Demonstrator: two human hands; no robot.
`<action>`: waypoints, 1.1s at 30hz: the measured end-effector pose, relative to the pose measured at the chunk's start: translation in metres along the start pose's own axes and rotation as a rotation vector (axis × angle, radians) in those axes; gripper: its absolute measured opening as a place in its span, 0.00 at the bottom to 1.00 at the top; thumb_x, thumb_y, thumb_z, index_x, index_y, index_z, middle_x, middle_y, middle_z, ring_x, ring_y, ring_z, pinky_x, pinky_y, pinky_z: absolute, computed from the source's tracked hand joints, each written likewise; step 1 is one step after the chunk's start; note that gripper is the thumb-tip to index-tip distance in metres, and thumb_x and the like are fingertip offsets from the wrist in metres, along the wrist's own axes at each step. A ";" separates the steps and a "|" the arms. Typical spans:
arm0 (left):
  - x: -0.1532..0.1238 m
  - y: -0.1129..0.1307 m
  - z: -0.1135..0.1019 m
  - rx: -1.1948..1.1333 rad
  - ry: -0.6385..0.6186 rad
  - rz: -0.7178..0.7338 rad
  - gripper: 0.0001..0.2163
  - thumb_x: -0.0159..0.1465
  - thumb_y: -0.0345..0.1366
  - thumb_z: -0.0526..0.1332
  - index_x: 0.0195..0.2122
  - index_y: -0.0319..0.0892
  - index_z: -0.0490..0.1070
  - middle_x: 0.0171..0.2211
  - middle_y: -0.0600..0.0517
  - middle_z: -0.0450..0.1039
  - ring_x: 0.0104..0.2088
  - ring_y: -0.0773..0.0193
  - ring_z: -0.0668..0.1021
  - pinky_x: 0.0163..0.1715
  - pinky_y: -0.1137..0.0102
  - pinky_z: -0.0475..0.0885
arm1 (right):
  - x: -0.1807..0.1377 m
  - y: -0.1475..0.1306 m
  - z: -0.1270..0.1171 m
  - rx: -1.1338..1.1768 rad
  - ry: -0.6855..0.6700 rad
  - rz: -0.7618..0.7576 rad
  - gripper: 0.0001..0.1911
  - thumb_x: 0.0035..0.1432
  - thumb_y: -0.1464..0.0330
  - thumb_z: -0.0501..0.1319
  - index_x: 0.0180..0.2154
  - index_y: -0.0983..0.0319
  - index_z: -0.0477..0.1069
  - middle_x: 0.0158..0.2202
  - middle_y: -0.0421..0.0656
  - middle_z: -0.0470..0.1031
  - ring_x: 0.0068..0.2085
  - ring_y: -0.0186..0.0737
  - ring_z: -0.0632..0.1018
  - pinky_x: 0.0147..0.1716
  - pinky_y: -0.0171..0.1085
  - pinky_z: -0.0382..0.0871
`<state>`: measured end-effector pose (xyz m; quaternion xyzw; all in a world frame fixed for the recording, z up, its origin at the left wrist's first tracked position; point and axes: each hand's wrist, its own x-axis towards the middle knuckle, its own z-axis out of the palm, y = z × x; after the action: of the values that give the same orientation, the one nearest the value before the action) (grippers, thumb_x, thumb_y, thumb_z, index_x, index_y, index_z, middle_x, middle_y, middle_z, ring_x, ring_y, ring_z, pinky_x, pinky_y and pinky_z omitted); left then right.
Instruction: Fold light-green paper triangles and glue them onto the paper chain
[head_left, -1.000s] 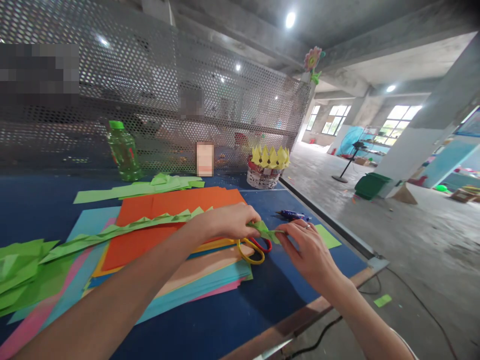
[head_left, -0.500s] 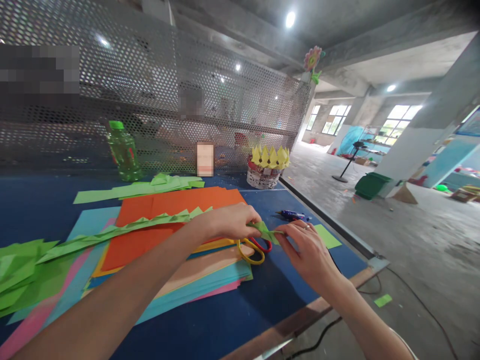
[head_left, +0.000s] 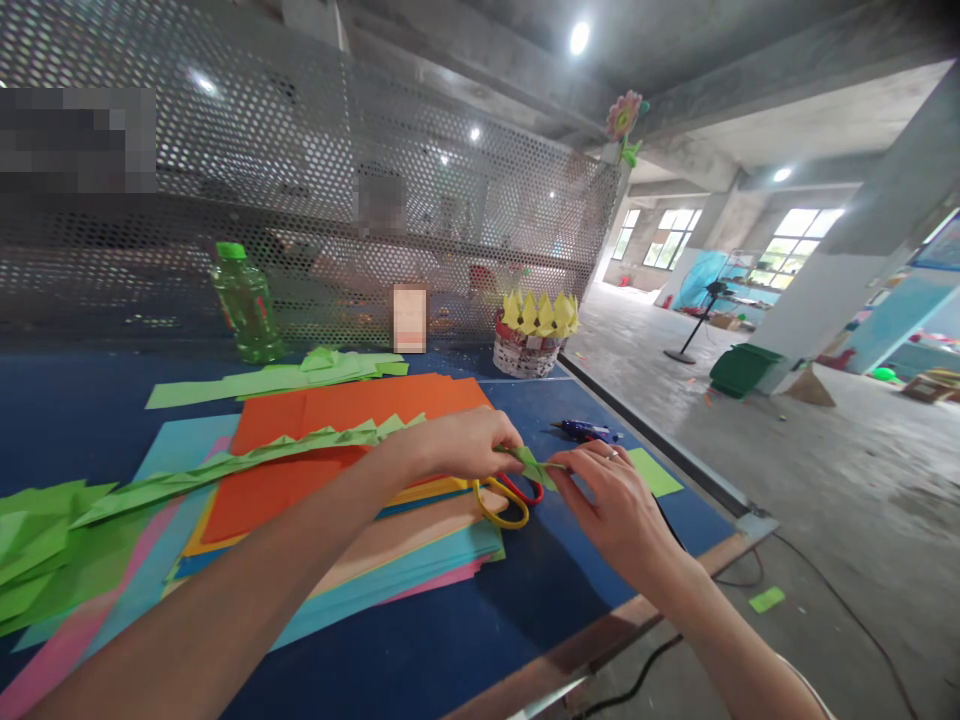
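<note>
A long folded green paper strip [head_left: 247,462] with a zigzag edge runs from the far left across the stacked coloured sheets [head_left: 345,440] to my hands. My left hand [head_left: 461,444] is closed, pinching the strip near its right end. My right hand [head_left: 611,505] is closed too, pinching the tip of the same strip [head_left: 534,466] between thumb and fingers; a ring shows on one finger. Just under the hands lie scissors [head_left: 506,498] with yellow and red handles.
On the blue table [head_left: 465,640] are a green bottle [head_left: 244,302], loose green strips [head_left: 285,378], a basket with yellow paper points [head_left: 535,334], a purple glue gun [head_left: 587,431] and a green paper square [head_left: 655,471]. A perforated metal screen [head_left: 315,200] stands behind. The table edge is at right.
Almost nothing has moved. My hands stay pinched on the strip's right end, with the fingers shifting very slightly.
</note>
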<state>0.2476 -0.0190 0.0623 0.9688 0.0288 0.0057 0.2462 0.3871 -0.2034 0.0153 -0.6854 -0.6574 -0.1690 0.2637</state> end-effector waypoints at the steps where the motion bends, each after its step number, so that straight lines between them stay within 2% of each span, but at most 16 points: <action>1: 0.000 0.000 0.000 -0.002 -0.002 0.000 0.10 0.65 0.32 0.62 0.42 0.43 0.83 0.37 0.51 0.84 0.33 0.65 0.80 0.33 0.75 0.67 | 0.000 0.000 0.000 -0.001 -0.008 0.004 0.06 0.69 0.69 0.59 0.39 0.60 0.75 0.34 0.42 0.80 0.40 0.45 0.77 0.43 0.42 0.63; 9: 0.001 0.001 0.000 0.001 -0.005 0.008 0.07 0.68 0.34 0.62 0.40 0.38 0.79 0.32 0.51 0.80 0.31 0.64 0.79 0.34 0.69 0.71 | -0.001 0.000 0.000 0.030 -0.021 0.024 0.07 0.69 0.69 0.59 0.39 0.59 0.76 0.34 0.42 0.81 0.39 0.45 0.77 0.44 0.44 0.64; 14: 0.001 0.000 0.001 0.008 0.004 0.003 0.10 0.65 0.31 0.61 0.42 0.41 0.83 0.30 0.52 0.82 0.28 0.67 0.76 0.28 0.74 0.65 | 0.001 -0.001 0.001 0.196 -0.090 0.133 0.04 0.67 0.67 0.60 0.40 0.58 0.73 0.37 0.43 0.80 0.40 0.44 0.79 0.41 0.42 0.68; 15: 0.001 0.000 0.001 0.008 0.004 0.003 0.11 0.65 0.32 0.60 0.43 0.42 0.83 0.30 0.52 0.82 0.28 0.66 0.76 0.27 0.75 0.64 | 0.002 0.000 0.002 0.261 -0.097 0.176 0.05 0.65 0.66 0.61 0.43 0.58 0.71 0.38 0.42 0.81 0.40 0.44 0.79 0.40 0.41 0.69; 18: 0.001 0.001 0.001 0.008 -0.004 0.002 0.13 0.66 0.34 0.60 0.46 0.44 0.83 0.32 0.52 0.83 0.29 0.65 0.77 0.27 0.75 0.64 | 0.005 0.002 0.008 0.467 -0.081 0.290 0.18 0.60 0.67 0.64 0.50 0.57 0.64 0.41 0.42 0.82 0.39 0.41 0.82 0.40 0.39 0.72; 20: 0.001 0.003 0.001 0.012 -0.010 0.001 0.13 0.66 0.33 0.60 0.46 0.45 0.83 0.33 0.53 0.83 0.30 0.65 0.78 0.27 0.75 0.64 | 0.006 0.002 0.011 0.536 -0.071 0.325 0.22 0.58 0.68 0.65 0.53 0.57 0.61 0.41 0.42 0.82 0.37 0.40 0.82 0.40 0.38 0.73; 24: 0.001 0.006 0.000 0.037 -0.015 0.006 0.12 0.67 0.35 0.60 0.45 0.45 0.83 0.32 0.52 0.82 0.30 0.64 0.78 0.28 0.74 0.64 | 0.010 -0.001 0.010 0.514 -0.047 0.359 0.20 0.58 0.68 0.63 0.51 0.57 0.63 0.38 0.41 0.82 0.35 0.40 0.82 0.37 0.37 0.73; 27: 0.001 0.008 0.000 0.073 -0.001 0.009 0.10 0.67 0.36 0.59 0.40 0.43 0.82 0.29 0.52 0.80 0.28 0.64 0.76 0.27 0.73 0.62 | 0.011 -0.005 0.008 0.460 -0.020 0.359 0.18 0.57 0.69 0.63 0.50 0.57 0.64 0.36 0.40 0.82 0.34 0.40 0.82 0.35 0.36 0.72; 33: 0.002 0.005 0.002 0.150 0.044 -0.009 0.04 0.62 0.30 0.59 0.35 0.42 0.73 0.30 0.52 0.76 0.29 0.63 0.74 0.27 0.72 0.60 | 0.010 -0.007 0.006 0.396 0.014 0.337 0.17 0.57 0.70 0.62 0.49 0.57 0.65 0.34 0.39 0.81 0.35 0.41 0.83 0.35 0.35 0.72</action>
<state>0.2501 -0.0243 0.0635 0.9840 0.0389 0.0236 0.1722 0.3801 -0.1912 0.0172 -0.7192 -0.5522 0.0045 0.4217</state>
